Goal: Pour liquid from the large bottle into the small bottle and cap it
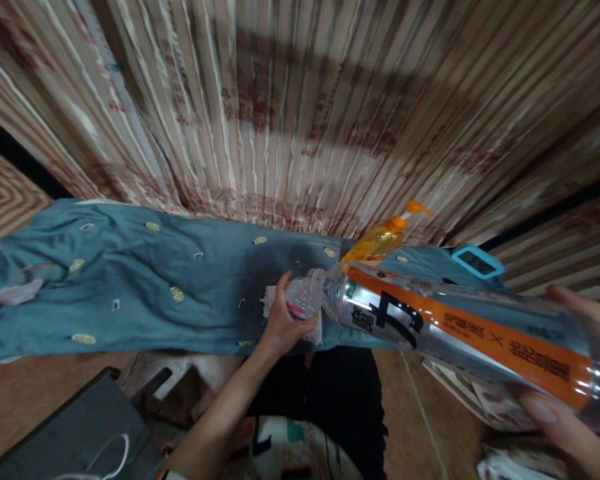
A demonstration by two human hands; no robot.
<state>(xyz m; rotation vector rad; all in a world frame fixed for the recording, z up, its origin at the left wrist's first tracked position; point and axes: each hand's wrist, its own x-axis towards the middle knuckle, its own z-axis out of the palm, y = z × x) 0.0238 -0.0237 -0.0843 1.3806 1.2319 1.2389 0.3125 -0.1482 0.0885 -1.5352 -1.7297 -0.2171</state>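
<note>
Holding one large clear plastic bottle [460, 333] on its side, you have it stretched across the right half of the view, its base close to the camera and its neck pointing away toward the middle. Your right hand [570, 407] has its grip clenched around the base end, fingers showing above and below the plastic. Your left hand [283, 320] is wrapped around the neck end, where a crumpled white cloth or paper [316, 331] sits against your palm; I cannot tell whether that grip presses the neck itself or only the wad.

The bottle looks empty and see-through, with ridged plastic near the neck. One orange band runs along its length, printed with dark characters, and a silver-grey label section beside it carries large black lettering and a small green mark.

Counting the rest: one yellow pump bottle [380, 243] with an orange nozzle lies just behind the big bottle; one small device with a light-blue frame [477, 261] sits to its right. All of this is over one teal blanket [130, 280] dotted with small yellow patches, spread in front of pleated, patterned curtains [300, 100].
</note>
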